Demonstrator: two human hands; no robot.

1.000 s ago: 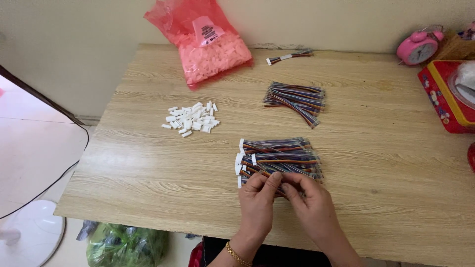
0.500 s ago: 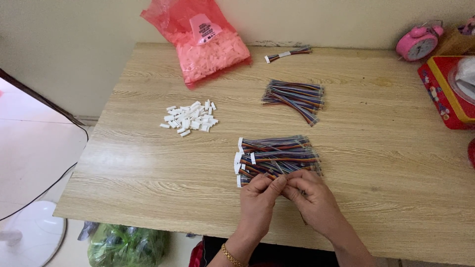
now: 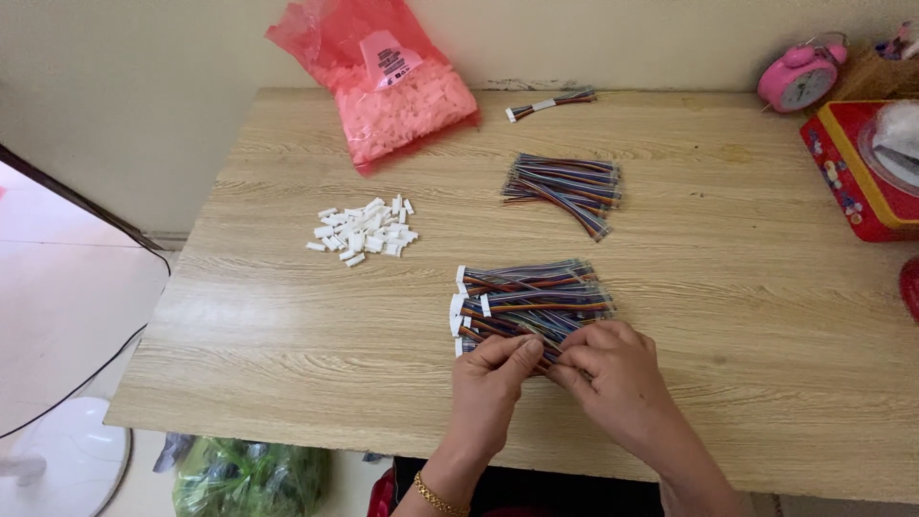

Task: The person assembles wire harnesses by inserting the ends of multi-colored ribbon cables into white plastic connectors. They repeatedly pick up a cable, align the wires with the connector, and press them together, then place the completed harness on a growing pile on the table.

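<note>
Both hands (image 3: 555,369) seemingly pinch a wire bundle (image 3: 531,299); white connectors (image 3: 364,232) lie nearby

Pile of short multicoloured wire harnesses (image 3: 532,295), each a flat ribbon of red, blue, orange and dark strands. Stacked roughly parallel, lengthwise left to right, at the near middle of the counter (image 3: 287,316). White connector plugs fitted at the left ends, slightly staggered; right ends bare and fanned a little. Near edge of the pile touched and partly covered by both hands, one harness pinched between the left hand (image 3: 493,378) and the right hand (image 3: 613,369), fingertips meeting over it.
</note>
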